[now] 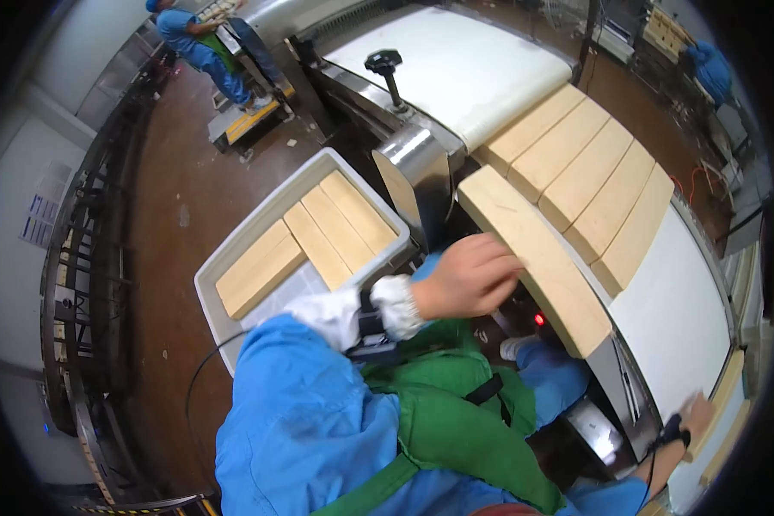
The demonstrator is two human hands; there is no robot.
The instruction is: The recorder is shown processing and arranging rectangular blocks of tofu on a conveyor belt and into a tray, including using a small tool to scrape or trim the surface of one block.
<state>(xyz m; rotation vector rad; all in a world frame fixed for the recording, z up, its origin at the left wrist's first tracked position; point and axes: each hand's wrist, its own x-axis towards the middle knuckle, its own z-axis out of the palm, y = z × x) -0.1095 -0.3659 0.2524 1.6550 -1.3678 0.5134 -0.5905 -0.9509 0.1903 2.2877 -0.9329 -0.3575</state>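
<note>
My left hand (471, 277), in a white cuff with a black wrist strap, is closed at the near long side of a pale beige oblong block (542, 264). That block lies along the near edge of the conveyor, its material unclear. Beyond it, several similar blocks (593, 168) sit side by side on the white belt (671, 316). At the lower right my right hand (696, 416), blurred and with a black wrist strap, is at the belt's far side beside another beige strip (719, 406); its grip is unclear. More blocks (335, 226) lie in a grey plastic bin (232, 258).
A metal guard (413, 174) and black clamping knob (384, 61) stand between the bin and the upper white belt (451, 64). A person in blue (200, 51) stands at the upper left; another (709, 71) is at the upper right. A long dark rack (90, 290) lines the left.
</note>
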